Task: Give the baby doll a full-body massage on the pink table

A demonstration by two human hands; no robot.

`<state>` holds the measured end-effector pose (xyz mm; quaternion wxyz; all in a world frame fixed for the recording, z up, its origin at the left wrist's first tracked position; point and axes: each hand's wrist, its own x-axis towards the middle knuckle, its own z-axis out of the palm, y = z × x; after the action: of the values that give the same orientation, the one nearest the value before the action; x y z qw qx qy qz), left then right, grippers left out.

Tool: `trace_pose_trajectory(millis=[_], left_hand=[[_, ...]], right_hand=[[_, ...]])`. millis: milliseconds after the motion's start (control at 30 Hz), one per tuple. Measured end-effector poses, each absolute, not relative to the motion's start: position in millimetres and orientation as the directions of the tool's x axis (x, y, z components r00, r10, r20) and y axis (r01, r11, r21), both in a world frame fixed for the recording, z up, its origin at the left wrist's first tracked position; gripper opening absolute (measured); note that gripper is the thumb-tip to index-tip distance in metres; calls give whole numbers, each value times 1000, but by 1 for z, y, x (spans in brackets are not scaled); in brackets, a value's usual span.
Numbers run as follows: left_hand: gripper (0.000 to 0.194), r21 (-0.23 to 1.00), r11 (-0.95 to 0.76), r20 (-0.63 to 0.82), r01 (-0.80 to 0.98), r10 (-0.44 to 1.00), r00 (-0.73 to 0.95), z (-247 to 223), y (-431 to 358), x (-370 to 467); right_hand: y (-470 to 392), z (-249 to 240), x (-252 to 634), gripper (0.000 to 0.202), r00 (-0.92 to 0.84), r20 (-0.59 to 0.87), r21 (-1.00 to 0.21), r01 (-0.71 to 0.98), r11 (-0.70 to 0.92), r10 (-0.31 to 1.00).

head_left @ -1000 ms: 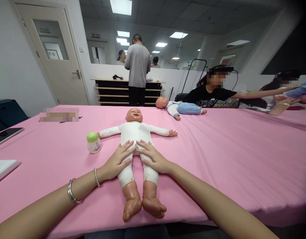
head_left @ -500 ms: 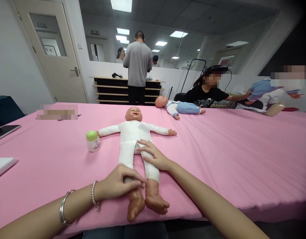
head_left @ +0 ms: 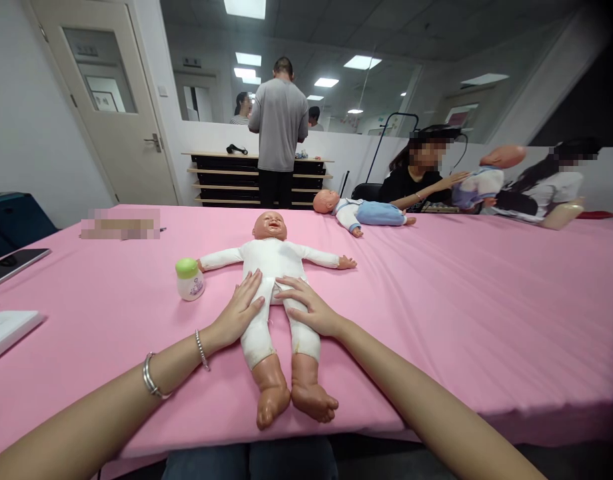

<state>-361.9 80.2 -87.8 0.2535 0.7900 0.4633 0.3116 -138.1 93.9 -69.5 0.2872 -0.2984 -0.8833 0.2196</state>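
Left bare hand has moved from lower leg to thigh of the white-cloth, brown plastic-looking baby doll, supine at twelve o'clock, feet nearest probably for reach; right bare hand lies on the other thigh, both hands' visible fingers extended, unclenched.

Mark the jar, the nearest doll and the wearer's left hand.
Jar [head_left: 190, 285]: head view, on its body.
Nearest doll [head_left: 274, 261]: head view, on its torso.
Left hand [head_left: 235, 315]: head view, on its back.

Pale door, shelves (grey-shirted person in front), dark-screened device
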Motion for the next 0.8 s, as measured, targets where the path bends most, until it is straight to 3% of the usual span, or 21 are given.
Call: trace_pose_trajectory(millis=[167,367,800], left_hand=[[60,520,-566,267,640,819,508,-85,67,-365],[55,375,-734,276,566,671,688,-78,51,-365],[53,384,-839,210,385,485,849,-63,17,-356]], right_hand=[[94,-70,-138,33,-652,382,-572,390,722,655],[95,-71,-138,38,-636,420,-578,362,731,647],[97,-71,-136,34,-641,441,-589,321,742,628]])
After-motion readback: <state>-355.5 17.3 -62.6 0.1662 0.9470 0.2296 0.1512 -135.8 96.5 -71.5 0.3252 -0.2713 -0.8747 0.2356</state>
